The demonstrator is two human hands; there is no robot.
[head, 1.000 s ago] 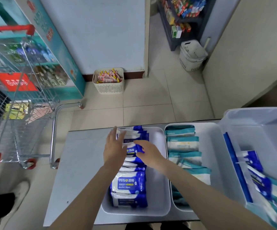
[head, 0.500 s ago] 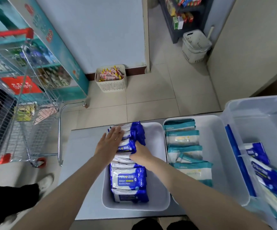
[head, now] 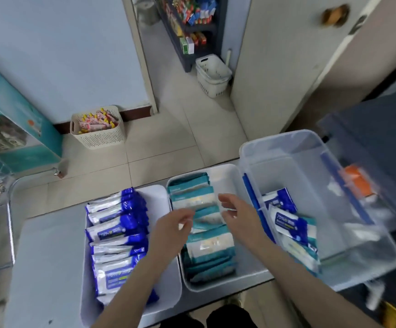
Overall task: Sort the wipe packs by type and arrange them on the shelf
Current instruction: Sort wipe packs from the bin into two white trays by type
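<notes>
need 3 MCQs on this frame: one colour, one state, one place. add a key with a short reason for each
1. The packs in the left tray are:
A. blue and white
B. teal
C. orange

2. The clear bin:
A. is empty
B. holds packs
C. has a lid shut on it

3. The left hand and right hand are above:
A. the left tray
B. the middle tray
C. the clear bin

Key:
1 A: the blue packs with white faces fill that tray in a row.
2 B: the bin is open-topped, and mixed packs lie at its near left side.
3 B: both hands hover over the teal packs, fingers loose and gripping nothing.
</notes>
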